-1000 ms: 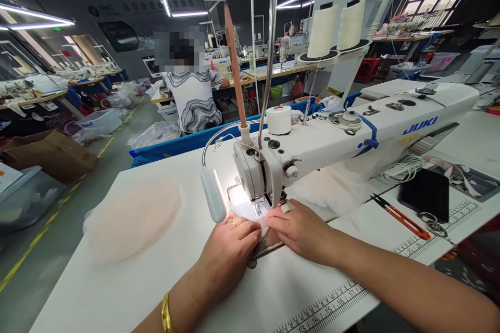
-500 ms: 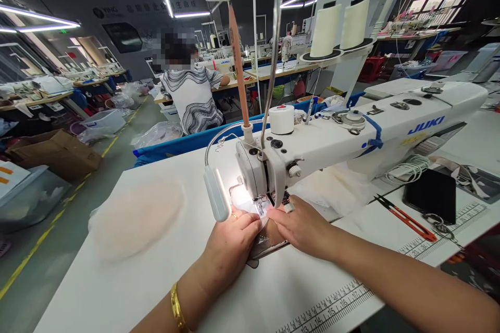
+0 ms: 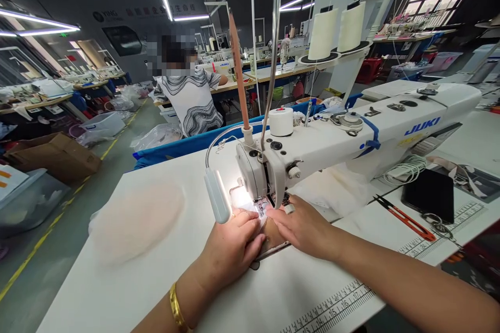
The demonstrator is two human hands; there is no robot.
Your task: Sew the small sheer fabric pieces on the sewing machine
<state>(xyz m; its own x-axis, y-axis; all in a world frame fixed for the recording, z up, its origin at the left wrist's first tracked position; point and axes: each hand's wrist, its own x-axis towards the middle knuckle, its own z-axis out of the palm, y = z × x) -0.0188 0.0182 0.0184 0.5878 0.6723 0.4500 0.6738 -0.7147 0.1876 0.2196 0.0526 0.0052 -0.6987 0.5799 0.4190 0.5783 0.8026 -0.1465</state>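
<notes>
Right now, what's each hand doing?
Left hand: fingers flat, pressing the fabric by the needle, gripping nothing.
Right hand: likewise flat on the fabric.

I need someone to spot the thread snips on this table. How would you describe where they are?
Start at the white sewing machine and go to the bare white table in front of its right end. The thread snips lie flat there, between a black phone and the printed ruler on the table edge. They are the only red-handled thing, with dark pointed blades.
</notes>
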